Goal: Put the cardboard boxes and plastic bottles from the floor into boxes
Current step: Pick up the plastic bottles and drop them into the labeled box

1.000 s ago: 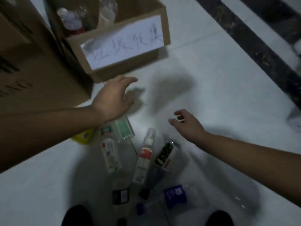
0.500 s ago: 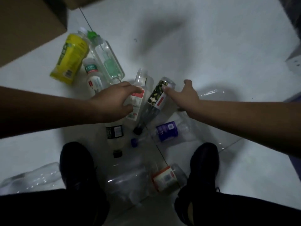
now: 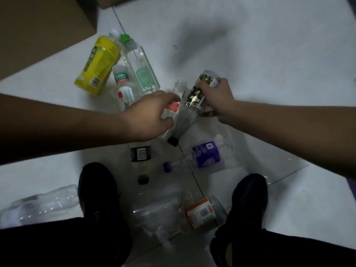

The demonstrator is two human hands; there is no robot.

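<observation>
**Grips.** The right hand (image 3: 218, 99) has its grip closed round the patterned-label bottle (image 3: 194, 97). The fingers wrap over the label near the base end, and the neck and dark cap project clear below the grip. The left hand (image 3: 148, 117) has its grip closed on the red-label bottle (image 3: 172, 108), fingers curled over the top and thumb beneath. Most of that bottle's body is hidden under the palm, and its clear neck shows beyond the fingertips. The two held bottles lie side by side; whether they touch cannot be told.

**Surface.** The floor (image 3: 269, 54) is white tile, dimly lit, with a dark grout line running between the person's black shoes (image 3: 98, 189). A cardboard box (image 3: 38, 26) stands at the upper left.

**Loose bottles on the floor:**
- Beyond the left hand lie a yellow bottle (image 3: 98, 64), a green-capped clear bottle (image 3: 138, 64) and a small white-label bottle (image 3: 123, 87), close together.
- Nearer the feet lie a black-label bottle (image 3: 140, 153) and a purple-label bottle (image 3: 206, 155).
- Between the shoes lies an orange-label bottle (image 3: 198, 212).
- Outside the left shoe lies a crushed clear bottle (image 3: 42, 203).

**Orientation.** The long axis of the patterned-label bottle runs diagonally, with the base away and to the right and the cap toward the person and to the left. The red-label bottle lies roughly parallel but reversed, its neck pointing away.
</observation>
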